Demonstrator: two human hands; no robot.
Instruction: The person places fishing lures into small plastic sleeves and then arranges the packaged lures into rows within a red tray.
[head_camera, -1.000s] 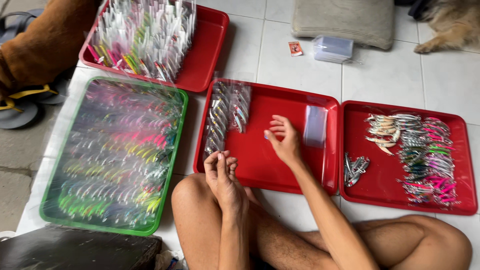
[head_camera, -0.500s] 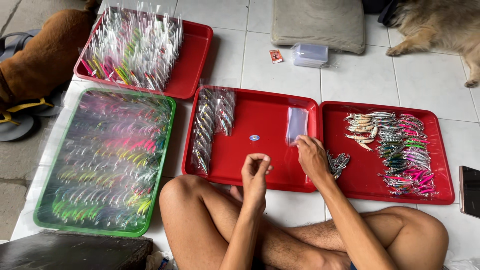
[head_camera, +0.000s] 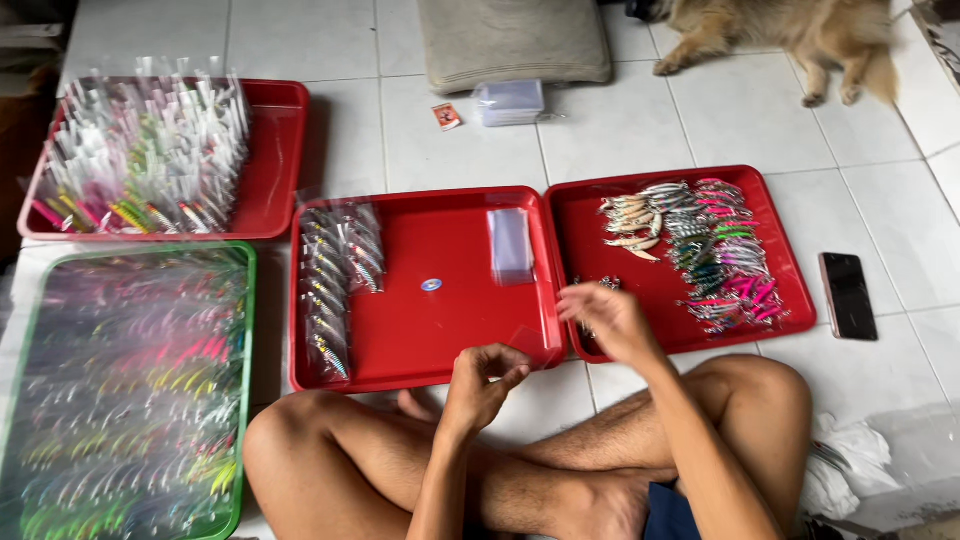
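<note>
I sit cross-legged on the tiled floor at two red trays. My left hand (head_camera: 487, 383) is curled over the near rim of the middle red tray (head_camera: 440, 335), pinching what looks like a clear plastic sleeve (head_camera: 530, 340). My right hand (head_camera: 608, 320) is blurred, with its fingers spread. It hovers over a few loose lures (head_camera: 598, 287) in the near-left corner of the right red tray (head_camera: 600, 255). A pile of colourful fishing lures (head_camera: 705, 250) fills that tray. A stack of clear sleeves (head_camera: 511, 245) and rows of bagged lures (head_camera: 335, 290) lie in the middle tray.
A green tray (head_camera: 248, 400) of bagged lures lies at the left, with a red tray (head_camera: 285, 150) of upright bags behind it. A black phone (head_camera: 848, 295) is on the floor at the right, and a white cloth (head_camera: 850, 460) by my knee. Beyond are a cushion (head_camera: 510, 40), a clear box (head_camera: 508, 102) and a dog (head_camera: 780, 30).
My right hand moved from the middle tray across to the near-left corner of the right tray. My left hand pulled back to the middle tray's near rim. The camera view shifted right.
</note>
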